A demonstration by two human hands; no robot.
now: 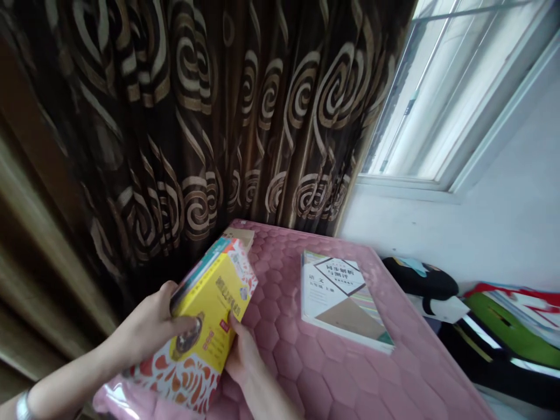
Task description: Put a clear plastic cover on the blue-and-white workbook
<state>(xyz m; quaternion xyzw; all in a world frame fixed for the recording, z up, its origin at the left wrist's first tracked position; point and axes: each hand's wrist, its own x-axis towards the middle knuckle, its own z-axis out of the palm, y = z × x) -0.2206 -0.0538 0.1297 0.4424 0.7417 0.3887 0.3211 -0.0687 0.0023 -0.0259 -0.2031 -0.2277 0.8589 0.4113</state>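
Note:
A small stack of books (214,309) is gripped between my two hands, tilted over the pink padded surface. Its top book has a yellow cover with a red-and-white pattern at both ends; teal and other coloured edges show beneath. My left hand (151,324) clasps the left side, thumb across the cover. My right hand (245,353) holds the right edge, thumb on the front. The fingers under the stack are hidden. To the right, a white workbook (336,291) with a brown triangle and Chinese print lies flat, apart from my hands.
Behind the stack, a tan book (241,238) lies partly hidden on the pink quilted surface (289,356). A dark curtain (262,116) with swirls hangs at the back. On the right are a black pouch (420,279), a green-and-black bag (516,332) and a window (415,116).

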